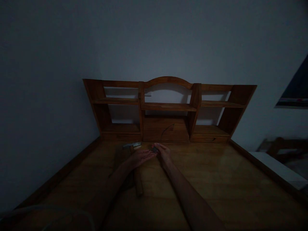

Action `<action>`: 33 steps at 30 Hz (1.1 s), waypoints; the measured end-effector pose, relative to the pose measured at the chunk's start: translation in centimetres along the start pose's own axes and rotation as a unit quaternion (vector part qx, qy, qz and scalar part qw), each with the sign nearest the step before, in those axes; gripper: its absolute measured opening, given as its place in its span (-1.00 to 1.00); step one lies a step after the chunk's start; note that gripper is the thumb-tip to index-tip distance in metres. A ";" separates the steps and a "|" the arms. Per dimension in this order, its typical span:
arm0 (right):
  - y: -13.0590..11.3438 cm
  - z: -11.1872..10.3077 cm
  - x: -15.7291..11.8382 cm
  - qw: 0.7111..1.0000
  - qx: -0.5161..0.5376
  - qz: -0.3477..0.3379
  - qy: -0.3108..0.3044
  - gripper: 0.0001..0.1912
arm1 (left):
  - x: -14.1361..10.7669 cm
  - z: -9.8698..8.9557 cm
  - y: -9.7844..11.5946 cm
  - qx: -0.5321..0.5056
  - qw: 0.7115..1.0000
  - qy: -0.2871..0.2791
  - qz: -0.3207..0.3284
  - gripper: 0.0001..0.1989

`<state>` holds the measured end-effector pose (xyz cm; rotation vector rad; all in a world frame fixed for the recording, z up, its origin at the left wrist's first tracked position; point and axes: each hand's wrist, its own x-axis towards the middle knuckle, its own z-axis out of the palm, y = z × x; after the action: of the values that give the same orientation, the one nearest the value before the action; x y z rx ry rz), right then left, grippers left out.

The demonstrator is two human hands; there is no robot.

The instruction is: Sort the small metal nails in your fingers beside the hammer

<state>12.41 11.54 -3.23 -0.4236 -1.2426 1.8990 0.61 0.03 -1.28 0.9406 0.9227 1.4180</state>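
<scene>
In the dim head view, my right hand is closed in a pinch around a small dark grey piece, too small and dark to name exactly. My left hand lies to its left, palm turned partly up and fingers stretched flat, with fingertips reaching to the piece. Below my left forearm is a hammer; its metal head points away from me and its wooden handle comes toward me, partly hidden by the arm. A dark flat thing lies beside the handle, its kind hard to make out.
The wooden desktop has raised edges at left and right. At its back stands a wooden shelf unit with compartments and small drawers, against a pale wall. A pale cable-like loop crosses the lower left corner.
</scene>
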 end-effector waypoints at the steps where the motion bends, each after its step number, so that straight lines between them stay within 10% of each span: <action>1: 0.0 0.0 0.0 1.000 0.001 0.000 -0.004 -0.80 | 0.0 0.0 0.0 0.006 1.000 -0.001 0.001 -0.75; 33: -0.6 0.1 -0.6 0.999 0.003 0.031 -0.024 -0.80 | 0.7 0.4 -0.8 0.076 0.992 0.097 0.022 -0.66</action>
<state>12.95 11.11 -2.72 -0.4195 -1.2685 1.9749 1.30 0.77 -1.87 0.9514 1.1756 1.5120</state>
